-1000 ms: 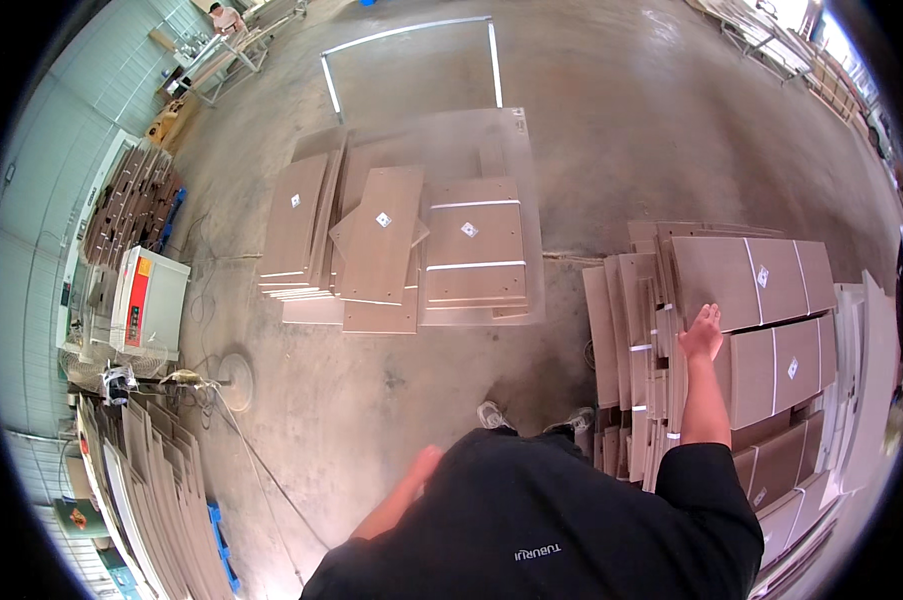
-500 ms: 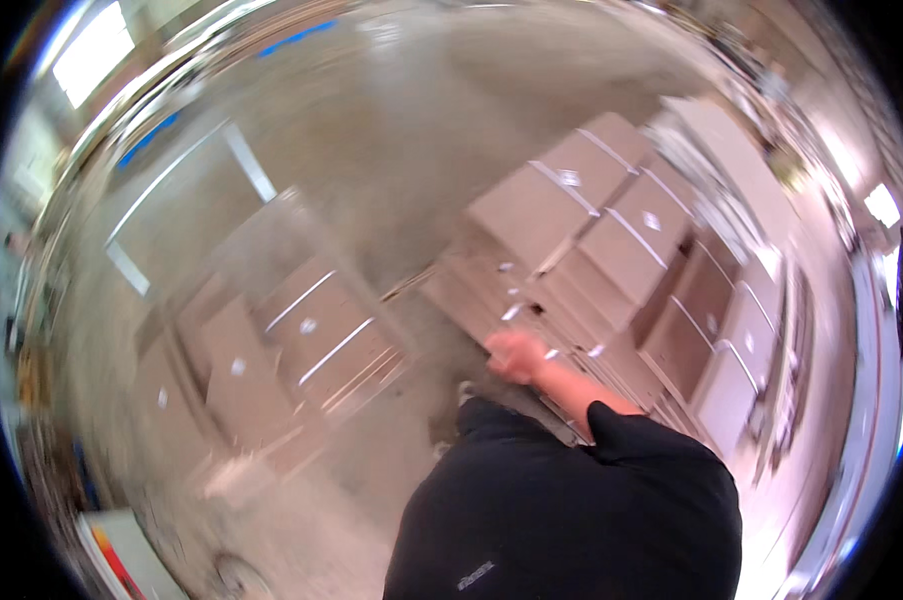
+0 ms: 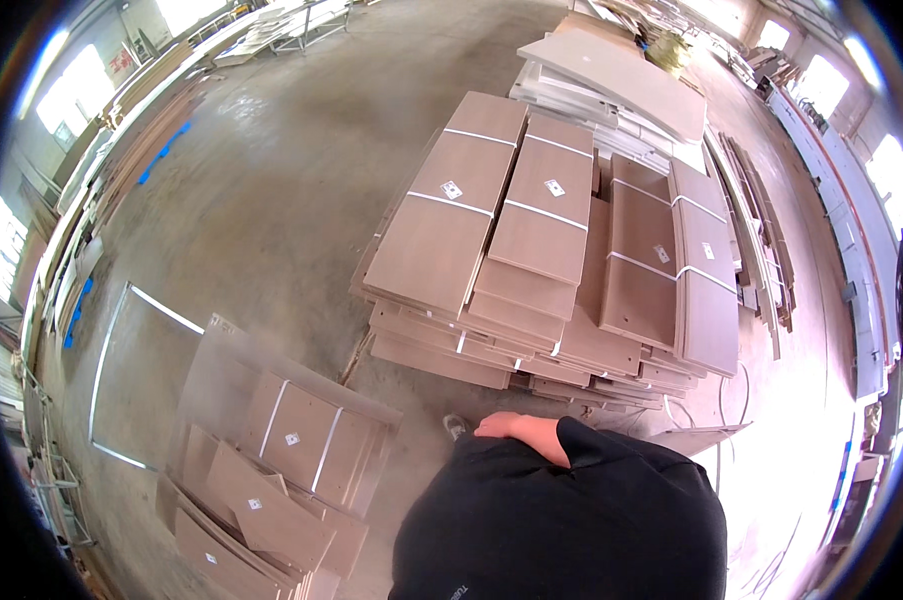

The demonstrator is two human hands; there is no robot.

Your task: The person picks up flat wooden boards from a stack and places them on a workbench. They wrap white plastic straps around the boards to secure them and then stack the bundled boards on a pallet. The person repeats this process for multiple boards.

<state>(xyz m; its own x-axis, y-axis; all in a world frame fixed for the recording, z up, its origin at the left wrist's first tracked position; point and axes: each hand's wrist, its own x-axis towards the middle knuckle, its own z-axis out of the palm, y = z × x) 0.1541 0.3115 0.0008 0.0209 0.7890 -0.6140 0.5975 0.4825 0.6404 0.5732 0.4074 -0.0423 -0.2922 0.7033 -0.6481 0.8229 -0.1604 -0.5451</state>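
Observation:
My right hand [image 3: 497,425] is in front of my dark clothing, its bare forearm coming out of a short black sleeve. Its fingers point down and are mostly hidden, and nothing shows in its grasp. A shoe [image 3: 455,426] shows just left of it. Ahead stands a large stack of brown flat panels, with strapped bundles on top: a long one on the left [image 3: 439,225], one beside it [image 3: 546,225] and two further right, one of them a narrow bundle [image 3: 706,290]. My hand is apart from this stack. My left hand is out of sight.
At lower left lies another pile of brown panels, with a strapped bundle [image 3: 296,450] and loose tilted boards [image 3: 261,515]. White tape [image 3: 93,385] marks the floor beside it. White panels [image 3: 626,75] are stacked behind the main stack. Long strips [image 3: 756,230] lie to the right, near a long grey-blue machine [image 3: 841,220].
My view has swung to the right, so the large stack now sits more upright ahead and the left pile lower. My right hand has drawn back from in front of the stack toward my body.

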